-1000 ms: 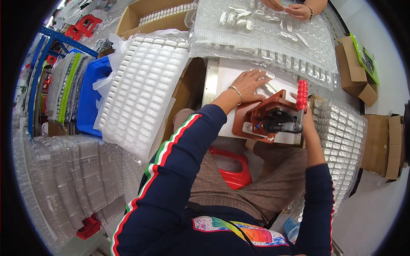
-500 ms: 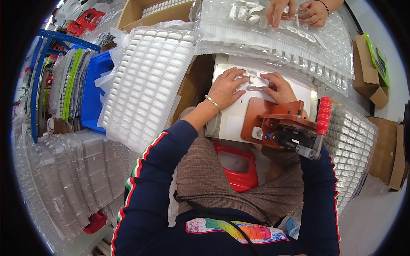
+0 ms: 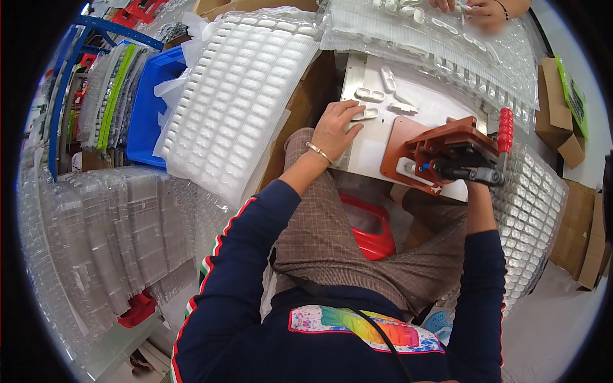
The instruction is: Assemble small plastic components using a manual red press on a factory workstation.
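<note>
My left hand (image 3: 335, 127) lies flat on the near left part of a white work plate (image 3: 377, 153), fingers apart, fingertips touching a small white oval part (image 3: 365, 115). More small white parts (image 3: 369, 94) lie on the plate just beyond. On the plate's right side stands a reddish-brown hand press (image 3: 447, 150) with a black lever and a red handle (image 3: 506, 131). My right forearm reaches up to the press's near side. My right hand (image 3: 476, 187) is mostly hidden under the lever, so its grip cannot be made out.
Clear blister trays of white parts lie to the left (image 3: 236, 108), behind (image 3: 447, 45) and to the right (image 3: 536, 210). Another person's hands (image 3: 485, 9) work at the far edge. A blue bin (image 3: 150, 108), stacked clear trays (image 3: 108, 236), a red stool (image 3: 370, 226) and cardboard boxes (image 3: 555, 108) surround me.
My right hand has left the middle of the plate and gone to the press. My left hand has slid back toward the plate's near left edge. The view has shifted.
</note>
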{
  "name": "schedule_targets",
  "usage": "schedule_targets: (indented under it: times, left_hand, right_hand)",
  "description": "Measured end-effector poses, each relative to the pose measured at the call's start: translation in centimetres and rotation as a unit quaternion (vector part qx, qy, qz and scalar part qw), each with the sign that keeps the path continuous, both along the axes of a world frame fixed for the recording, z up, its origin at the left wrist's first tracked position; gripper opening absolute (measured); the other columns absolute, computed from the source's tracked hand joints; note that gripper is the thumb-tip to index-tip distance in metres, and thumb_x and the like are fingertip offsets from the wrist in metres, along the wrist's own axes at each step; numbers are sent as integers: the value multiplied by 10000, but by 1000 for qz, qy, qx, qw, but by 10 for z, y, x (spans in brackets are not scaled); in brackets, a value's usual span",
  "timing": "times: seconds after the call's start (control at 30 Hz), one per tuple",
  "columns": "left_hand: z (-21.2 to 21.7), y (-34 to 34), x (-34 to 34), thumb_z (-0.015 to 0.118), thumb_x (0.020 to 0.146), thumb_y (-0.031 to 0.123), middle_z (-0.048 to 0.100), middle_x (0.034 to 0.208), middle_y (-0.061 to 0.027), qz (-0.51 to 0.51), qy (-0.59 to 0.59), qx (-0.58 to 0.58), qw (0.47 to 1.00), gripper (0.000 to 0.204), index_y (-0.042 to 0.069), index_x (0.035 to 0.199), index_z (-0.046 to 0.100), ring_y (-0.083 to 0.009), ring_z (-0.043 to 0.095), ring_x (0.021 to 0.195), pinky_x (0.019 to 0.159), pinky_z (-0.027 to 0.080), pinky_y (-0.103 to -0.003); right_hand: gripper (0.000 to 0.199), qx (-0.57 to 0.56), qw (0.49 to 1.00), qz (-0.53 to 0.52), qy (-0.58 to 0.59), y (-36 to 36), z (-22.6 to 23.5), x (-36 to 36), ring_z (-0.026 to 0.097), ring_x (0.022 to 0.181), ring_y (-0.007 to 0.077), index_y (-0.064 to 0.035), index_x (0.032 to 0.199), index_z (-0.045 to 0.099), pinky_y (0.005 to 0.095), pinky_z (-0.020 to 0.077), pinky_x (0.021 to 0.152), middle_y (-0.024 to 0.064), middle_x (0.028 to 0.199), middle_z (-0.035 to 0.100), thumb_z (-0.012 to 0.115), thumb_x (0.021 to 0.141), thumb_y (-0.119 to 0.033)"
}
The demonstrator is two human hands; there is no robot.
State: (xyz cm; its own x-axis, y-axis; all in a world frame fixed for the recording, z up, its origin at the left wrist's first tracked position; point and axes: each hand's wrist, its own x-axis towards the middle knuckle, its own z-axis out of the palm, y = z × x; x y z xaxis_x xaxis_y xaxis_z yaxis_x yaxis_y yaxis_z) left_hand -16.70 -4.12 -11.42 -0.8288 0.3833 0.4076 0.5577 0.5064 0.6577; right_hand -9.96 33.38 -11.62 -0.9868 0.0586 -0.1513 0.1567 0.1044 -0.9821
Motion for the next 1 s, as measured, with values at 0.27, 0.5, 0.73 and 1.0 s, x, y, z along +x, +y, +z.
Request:
schedule_targets:
  times: [0.27,0.5,0.73,1.0]
  left_hand:
    - [-5,-6,1,740,766,119,622,967,-95,54,-6,-62,997,303,73,1060,683,-278,585,917,812,493,-378]
    - [32,3,53,748,753,79,624,957,-77,-71,-63,-10,995,305,85,1052,688,-255,599,914,803,497,-369]
    - [28,73,69,783,703,243,590,965,-75,-129,-46,-107,985,325,112,991,705,-270,548,963,867,434,-390]
    - [29,80,81,803,702,265,597,1071,-97,-65,-34,-131,989,430,47,1049,670,-296,549,1001,859,463,-385]
  right_hand:
    - [283,51,983,-157,-74,-23,57,104,633,906,111,-34,1206,635,241,504,794,27,1133,660,610,955,-162]
    - [261,55,984,-165,-38,-23,78,144,633,863,103,-17,1184,653,236,498,765,32,1080,675,603,956,-132]
    - [269,66,984,-166,-11,-16,101,138,628,876,98,-24,1193,657,233,497,773,31,1086,681,595,960,-143]
    - [297,51,988,-136,47,-22,149,71,639,906,109,-33,1211,651,243,501,799,45,1096,684,562,981,-198]
